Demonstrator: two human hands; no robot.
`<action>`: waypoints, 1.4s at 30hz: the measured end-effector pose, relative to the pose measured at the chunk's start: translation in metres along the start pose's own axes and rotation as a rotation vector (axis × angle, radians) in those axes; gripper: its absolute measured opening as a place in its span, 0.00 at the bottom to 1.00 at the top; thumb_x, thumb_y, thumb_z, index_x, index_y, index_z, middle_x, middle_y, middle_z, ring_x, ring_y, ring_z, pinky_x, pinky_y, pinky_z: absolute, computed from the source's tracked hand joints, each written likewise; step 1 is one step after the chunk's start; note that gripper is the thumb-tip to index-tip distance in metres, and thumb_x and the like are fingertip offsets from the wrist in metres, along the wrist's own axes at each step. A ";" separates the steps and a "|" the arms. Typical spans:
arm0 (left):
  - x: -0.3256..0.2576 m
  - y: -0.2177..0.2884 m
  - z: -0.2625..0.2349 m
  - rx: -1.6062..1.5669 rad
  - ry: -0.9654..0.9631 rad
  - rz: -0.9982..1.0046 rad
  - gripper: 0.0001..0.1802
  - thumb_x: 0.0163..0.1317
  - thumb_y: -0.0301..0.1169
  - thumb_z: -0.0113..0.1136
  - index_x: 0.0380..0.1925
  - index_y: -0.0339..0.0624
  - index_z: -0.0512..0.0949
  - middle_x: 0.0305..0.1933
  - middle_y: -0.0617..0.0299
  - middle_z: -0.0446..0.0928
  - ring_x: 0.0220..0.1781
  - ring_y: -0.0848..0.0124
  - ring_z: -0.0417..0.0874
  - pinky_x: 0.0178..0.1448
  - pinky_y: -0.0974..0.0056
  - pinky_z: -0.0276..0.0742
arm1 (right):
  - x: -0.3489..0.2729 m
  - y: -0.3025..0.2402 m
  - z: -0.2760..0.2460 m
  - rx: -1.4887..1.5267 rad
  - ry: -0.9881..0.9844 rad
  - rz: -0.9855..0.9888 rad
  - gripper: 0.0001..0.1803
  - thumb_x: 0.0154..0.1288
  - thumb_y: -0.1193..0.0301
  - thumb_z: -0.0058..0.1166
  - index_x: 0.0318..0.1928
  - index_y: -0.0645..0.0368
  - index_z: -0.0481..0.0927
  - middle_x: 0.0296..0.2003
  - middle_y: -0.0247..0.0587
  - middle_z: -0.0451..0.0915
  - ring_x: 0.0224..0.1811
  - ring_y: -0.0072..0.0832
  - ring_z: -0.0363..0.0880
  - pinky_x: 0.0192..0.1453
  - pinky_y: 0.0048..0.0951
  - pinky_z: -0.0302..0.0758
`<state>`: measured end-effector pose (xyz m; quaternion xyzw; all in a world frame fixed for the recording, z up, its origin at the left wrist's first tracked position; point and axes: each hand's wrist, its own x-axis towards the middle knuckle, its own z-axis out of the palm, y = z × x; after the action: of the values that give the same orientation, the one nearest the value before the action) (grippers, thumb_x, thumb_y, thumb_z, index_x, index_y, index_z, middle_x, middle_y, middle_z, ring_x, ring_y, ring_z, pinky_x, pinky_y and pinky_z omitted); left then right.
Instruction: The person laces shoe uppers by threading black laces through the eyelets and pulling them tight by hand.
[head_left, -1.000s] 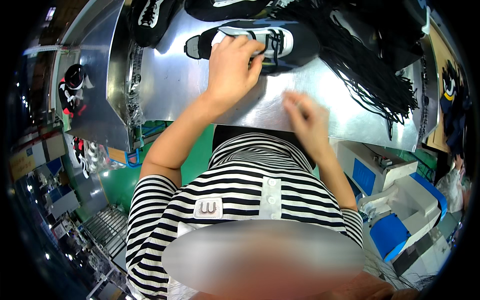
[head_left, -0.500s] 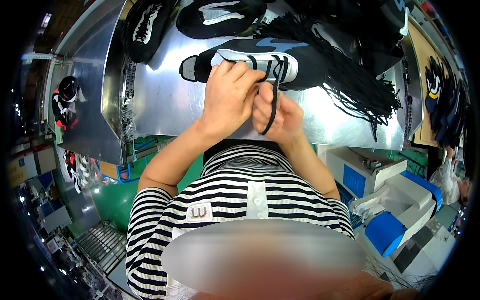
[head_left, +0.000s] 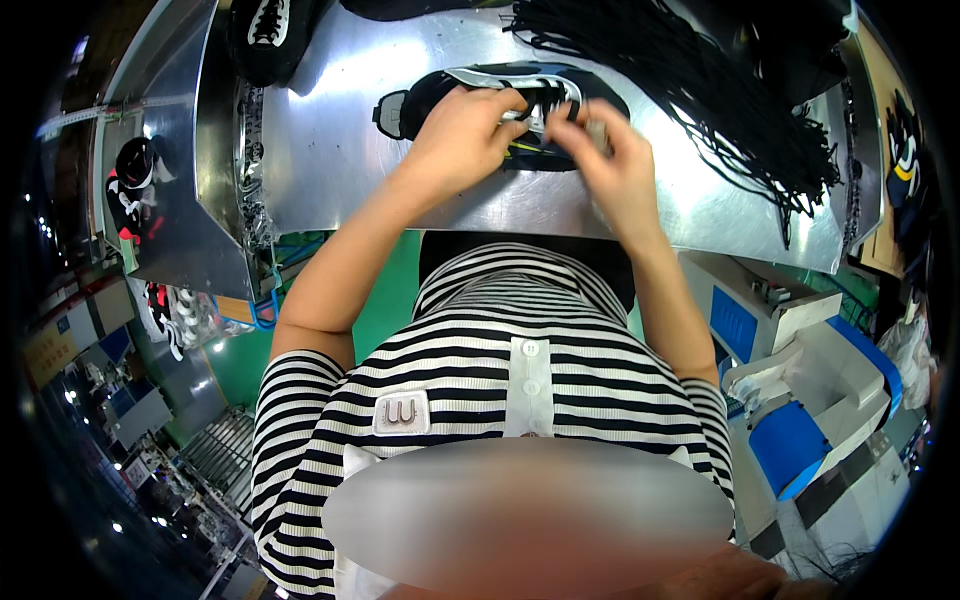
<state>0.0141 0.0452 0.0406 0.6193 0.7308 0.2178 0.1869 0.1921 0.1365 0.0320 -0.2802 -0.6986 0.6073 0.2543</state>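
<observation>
A black shoe [head_left: 540, 157] with a white lace facing and dark laces lies sideways on the metal table in front of me. Its grey heel tab points left. My left hand [head_left: 468, 128] is closed on the shoe, thumb and fingers gripping it beside the lace opening. At the right end of that opening is my right hand [head_left: 612, 150], its fingers bent and smeared by motion. Whether a lace is between those fingers I cannot make out.
A thick bundle of black laces [head_left: 735, 115] spreads over the right of the metal table [head_left: 325, 175]. Another black shoe [head_left: 268, 48] lies at the far left. Beside my right arm stands a grey-and-blue machine [head_left: 790, 445]. More shoes [head_left: 905, 150] sit on a board at the far right.
My right hand has moved up and right, from below the shoe to its lacing. The black lace end that hung from it no longer shows. My left hand stays at the shoe.
</observation>
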 end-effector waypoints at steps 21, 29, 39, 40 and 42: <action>0.001 0.002 0.009 -0.136 0.117 -0.001 0.17 0.54 0.40 0.71 0.33 0.37 0.79 0.29 0.52 0.80 0.30 0.55 0.80 0.38 0.58 0.74 | -0.005 0.027 0.002 -0.158 0.197 0.009 0.16 0.67 0.72 0.61 0.51 0.63 0.73 0.34 0.43 0.85 0.35 0.26 0.86 0.39 0.26 0.79; 0.001 0.004 0.007 -0.139 0.092 -0.024 0.18 0.55 0.40 0.71 0.32 0.35 0.79 0.29 0.50 0.80 0.29 0.54 0.79 0.35 0.58 0.73 | -0.024 0.015 0.002 -0.211 0.039 0.091 0.11 0.69 0.70 0.58 0.45 0.62 0.72 0.32 0.46 0.85 0.31 0.37 0.86 0.35 0.31 0.78; 0.000 0.006 0.010 -0.106 0.138 0.049 0.15 0.55 0.36 0.70 0.30 0.35 0.78 0.27 0.50 0.79 0.26 0.55 0.79 0.31 0.59 0.72 | -0.022 0.017 0.001 -0.263 0.038 0.046 0.08 0.68 0.71 0.58 0.40 0.60 0.73 0.29 0.44 0.84 0.30 0.39 0.85 0.34 0.32 0.77; -0.002 0.007 0.010 -0.092 0.146 0.085 0.14 0.55 0.34 0.70 0.30 0.35 0.78 0.27 0.51 0.78 0.26 0.55 0.79 0.31 0.59 0.72 | -0.022 0.015 0.001 -0.293 0.033 0.052 0.08 0.68 0.71 0.58 0.40 0.60 0.73 0.29 0.44 0.84 0.30 0.38 0.86 0.34 0.32 0.77; -0.007 0.012 0.013 -0.066 0.156 0.157 0.12 0.55 0.32 0.70 0.30 0.36 0.78 0.26 0.52 0.78 0.26 0.56 0.79 0.29 0.60 0.72 | -0.023 0.012 0.001 -0.311 0.024 0.085 0.08 0.68 0.71 0.58 0.40 0.60 0.73 0.28 0.44 0.84 0.30 0.38 0.86 0.34 0.32 0.77</action>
<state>0.0318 0.0408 0.0365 0.6491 0.6850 0.3033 0.1321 0.2089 0.1215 0.0193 -0.3529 -0.7686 0.4985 0.1902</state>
